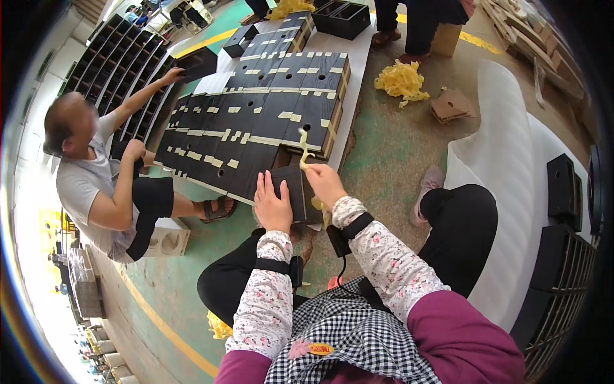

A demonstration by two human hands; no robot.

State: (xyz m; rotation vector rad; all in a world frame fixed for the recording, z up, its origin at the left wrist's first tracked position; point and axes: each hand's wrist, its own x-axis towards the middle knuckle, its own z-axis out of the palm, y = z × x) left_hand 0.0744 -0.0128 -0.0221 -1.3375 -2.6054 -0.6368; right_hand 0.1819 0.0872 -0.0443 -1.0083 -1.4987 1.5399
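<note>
My left hand [274,206] lies on a black wooden box [297,195] in front of my knees, fingers stretched out over its top. Over the box's right side, my right hand [325,184] pinches a twisted strip of pale yellow tape [304,144] that stands up from the fingertips. Just beyond are rows of black boxes [272,115] set close together, with short pieces of yellow tape on them and round holes in several. A dark gap shows between my box and that block.
At the left a seated co-worker [96,173] holds a black box [199,64]. Crumpled yellow tape [401,82] and brown board pieces [451,105] lie on the floor. White foam sheeting [495,192] and more black boxes [556,275] are at the right. Another person's legs [416,29] stand behind.
</note>
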